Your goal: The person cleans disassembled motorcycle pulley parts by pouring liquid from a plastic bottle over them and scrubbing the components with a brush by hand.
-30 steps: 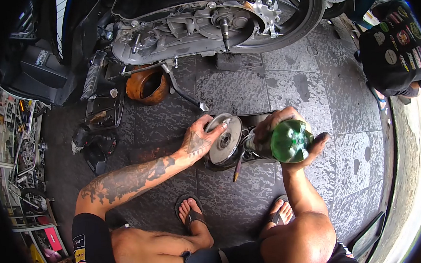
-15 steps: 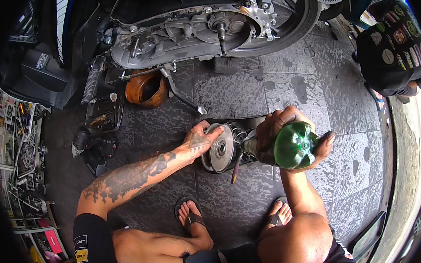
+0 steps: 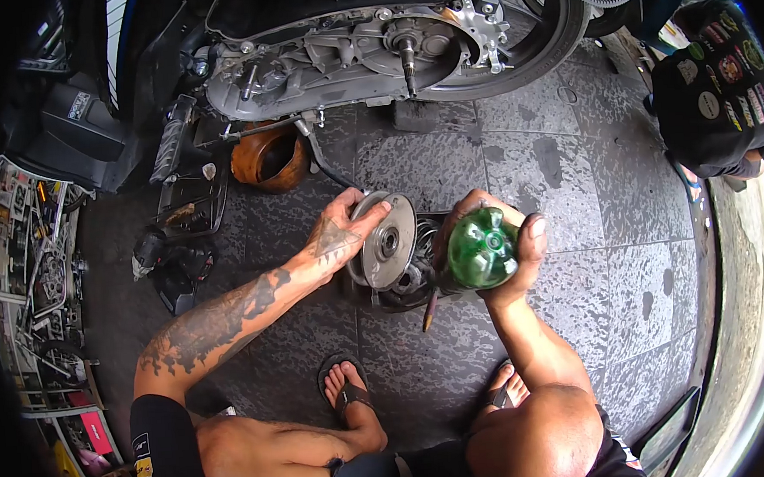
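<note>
My left hand (image 3: pixel 340 234) grips a round metal pulley (image 3: pixel 391 264) by its rim, thumb across the front face. The pulley is tilted, with its flat disc and centre hole towards me. In my right hand (image 3: pixel 530 260) is a green plastic bottle (image 3: pixel 481 263), its base facing up at me and its neck hidden below. The bottle is close to the pulley's right side; whether anything flows from it I cannot see. Beneath both hands lies a dark container with metal parts (image 3: pixel 403 300), mostly covered. A thin brown handle (image 3: pixel 431 312) sticks out of it towards me.
Ahead stands a scooter with its engine case (image 3: pixel 302 77) exposed, a shaft (image 3: pixel 408 66) and the rear wheel (image 3: pixel 554 53). A brown pot (image 3: pixel 270 162) sits below it. Black parts (image 3: pixel 174 273) lie left, near shelving (image 3: pixel 44 285). Another person (image 3: pixel 718 87) is at right.
My left hand has raised the pulley a little away from me and leftward, tilting it. My right hand has brought the bottle left, closer to the pulley.
</note>
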Demonstrator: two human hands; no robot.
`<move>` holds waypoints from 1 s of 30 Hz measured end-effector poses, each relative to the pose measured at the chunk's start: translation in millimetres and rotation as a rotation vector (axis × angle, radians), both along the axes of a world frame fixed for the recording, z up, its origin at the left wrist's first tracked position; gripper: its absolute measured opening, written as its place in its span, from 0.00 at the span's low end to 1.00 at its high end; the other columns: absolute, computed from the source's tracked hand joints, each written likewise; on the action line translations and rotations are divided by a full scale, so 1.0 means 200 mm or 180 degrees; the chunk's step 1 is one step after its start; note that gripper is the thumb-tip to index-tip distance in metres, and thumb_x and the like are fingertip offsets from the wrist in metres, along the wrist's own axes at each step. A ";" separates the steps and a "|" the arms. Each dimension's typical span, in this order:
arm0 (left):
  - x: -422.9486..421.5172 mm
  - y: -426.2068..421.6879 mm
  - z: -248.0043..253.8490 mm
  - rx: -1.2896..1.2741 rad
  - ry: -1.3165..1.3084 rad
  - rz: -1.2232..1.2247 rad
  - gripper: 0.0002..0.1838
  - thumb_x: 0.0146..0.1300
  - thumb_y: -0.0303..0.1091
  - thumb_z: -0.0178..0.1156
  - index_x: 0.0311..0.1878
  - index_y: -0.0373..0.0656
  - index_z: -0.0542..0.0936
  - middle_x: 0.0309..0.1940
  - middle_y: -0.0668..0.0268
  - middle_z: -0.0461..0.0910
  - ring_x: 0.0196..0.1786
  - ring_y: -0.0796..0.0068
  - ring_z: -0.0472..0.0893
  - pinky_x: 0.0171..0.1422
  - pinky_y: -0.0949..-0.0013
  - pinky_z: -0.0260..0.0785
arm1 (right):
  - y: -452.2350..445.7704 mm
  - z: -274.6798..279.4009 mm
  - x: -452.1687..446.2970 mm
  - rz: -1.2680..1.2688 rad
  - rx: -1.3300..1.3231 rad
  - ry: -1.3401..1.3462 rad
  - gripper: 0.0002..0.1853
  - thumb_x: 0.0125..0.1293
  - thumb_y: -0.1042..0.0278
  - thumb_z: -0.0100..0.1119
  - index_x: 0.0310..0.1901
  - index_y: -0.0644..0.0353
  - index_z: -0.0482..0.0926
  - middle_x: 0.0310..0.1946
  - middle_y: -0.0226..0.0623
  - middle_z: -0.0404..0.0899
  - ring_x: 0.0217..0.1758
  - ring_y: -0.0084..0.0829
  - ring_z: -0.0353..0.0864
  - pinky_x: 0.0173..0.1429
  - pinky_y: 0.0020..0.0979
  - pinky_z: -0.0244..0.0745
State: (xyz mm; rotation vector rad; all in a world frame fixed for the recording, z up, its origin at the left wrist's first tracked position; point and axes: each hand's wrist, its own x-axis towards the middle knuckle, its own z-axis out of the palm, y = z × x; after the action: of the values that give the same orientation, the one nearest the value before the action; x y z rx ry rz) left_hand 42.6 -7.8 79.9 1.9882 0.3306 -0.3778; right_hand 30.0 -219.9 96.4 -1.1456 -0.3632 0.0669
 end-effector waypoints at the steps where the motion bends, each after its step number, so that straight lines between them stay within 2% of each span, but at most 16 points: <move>1: 0.01 0.02 -0.02 0.0034 0.0018 0.0041 0.16 0.66 0.47 0.63 0.41 0.43 0.78 0.32 0.71 0.76 0.37 0.83 0.74 0.42 0.75 0.67 | 0.00 -0.02 0.02 0.0000 -0.0079 -0.0133 0.47 0.60 0.18 0.33 0.32 0.67 0.76 0.24 0.36 0.78 0.27 0.24 0.75 0.33 0.24 0.68; 6: 0.01 0.05 -0.06 -0.0295 0.0147 0.0193 0.17 0.66 0.48 0.63 0.42 0.43 0.77 0.33 0.71 0.77 0.39 0.83 0.74 0.45 0.75 0.66 | 0.02 -0.08 0.04 -0.0051 -0.0125 -0.0257 0.50 0.59 0.15 0.32 0.34 0.68 0.77 0.27 0.39 0.81 0.29 0.26 0.79 0.34 0.25 0.72; 10: 0.01 0.05 -0.02 -0.0290 0.0116 0.0196 0.17 0.66 0.50 0.63 0.42 0.44 0.77 0.33 0.73 0.76 0.40 0.84 0.72 0.49 0.74 0.64 | 0.02 -0.13 0.03 -0.0228 0.0060 0.0125 0.50 0.57 0.14 0.33 0.33 0.68 0.76 0.27 0.37 0.79 0.28 0.25 0.77 0.34 0.25 0.71; 12: 0.01 0.06 -0.01 -0.0270 0.0122 0.0233 0.17 0.66 0.50 0.63 0.42 0.44 0.77 0.33 0.73 0.76 0.40 0.84 0.72 0.49 0.73 0.64 | 0.02 -0.16 0.04 -0.0241 0.0022 -0.0208 0.47 0.62 0.19 0.30 0.29 0.69 0.73 0.23 0.44 0.75 0.25 0.35 0.76 0.31 0.32 0.73; 18: 0.03 0.12 -0.07 -0.0288 0.0035 0.0352 0.17 0.66 0.50 0.62 0.43 0.45 0.77 0.34 0.72 0.76 0.41 0.83 0.72 0.50 0.73 0.65 | 0.04 -0.13 0.06 -0.0181 -0.0151 -0.0300 0.47 0.62 0.19 0.30 0.28 0.68 0.72 0.20 0.43 0.74 0.22 0.35 0.76 0.28 0.32 0.72; 21: 0.02 0.12 -0.05 -0.0393 0.0077 0.0410 0.17 0.66 0.50 0.62 0.43 0.45 0.76 0.34 0.71 0.76 0.41 0.83 0.72 0.50 0.73 0.65 | 0.05 -0.17 0.08 -0.0187 0.0245 -0.0130 0.46 0.62 0.19 0.30 0.30 0.66 0.71 0.20 0.44 0.75 0.20 0.37 0.76 0.27 0.33 0.74; 22: 0.01 0.11 -0.03 -0.0434 0.0031 0.0438 0.17 0.66 0.50 0.62 0.43 0.45 0.76 0.34 0.71 0.76 0.41 0.82 0.72 0.49 0.73 0.65 | 0.05 -0.18 0.09 -0.0164 0.0518 0.0235 0.49 0.58 0.15 0.33 0.33 0.67 0.75 0.25 0.37 0.77 0.27 0.27 0.75 0.33 0.26 0.71; 24: 0.01 0.11 -0.03 -0.0473 -0.0020 0.0465 0.17 0.66 0.50 0.62 0.43 0.45 0.76 0.34 0.71 0.75 0.41 0.82 0.72 0.49 0.73 0.65 | 0.03 -0.17 0.10 -0.0121 0.0477 0.0205 0.49 0.59 0.15 0.33 0.34 0.67 0.75 0.25 0.38 0.77 0.28 0.28 0.77 0.34 0.27 0.72; 27: 0.01 0.13 -0.08 -0.0460 0.0050 0.0438 0.17 0.66 0.50 0.62 0.42 0.46 0.75 0.33 0.71 0.75 0.40 0.83 0.72 0.49 0.74 0.64 | 0.06 -0.21 0.10 -0.0738 0.0861 0.0509 0.49 0.59 0.15 0.31 0.35 0.68 0.74 0.27 0.41 0.78 0.27 0.32 0.78 0.32 0.29 0.74; 30: -0.01 0.11 -0.08 -0.0484 0.0134 0.0426 0.17 0.66 0.50 0.62 0.42 0.46 0.76 0.33 0.73 0.75 0.39 0.84 0.71 0.48 0.74 0.64 | 0.00 -0.23 0.11 -0.0453 0.1292 0.0320 0.48 0.60 0.17 0.31 0.32 0.67 0.73 0.25 0.43 0.77 0.24 0.34 0.77 0.30 0.31 0.74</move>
State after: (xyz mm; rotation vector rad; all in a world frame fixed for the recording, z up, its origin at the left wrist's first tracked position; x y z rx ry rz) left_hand 41.1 14.7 63.0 1.8008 0.4463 -0.3494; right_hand 52.0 -219.7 50.2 -0.7601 -0.1929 -0.0718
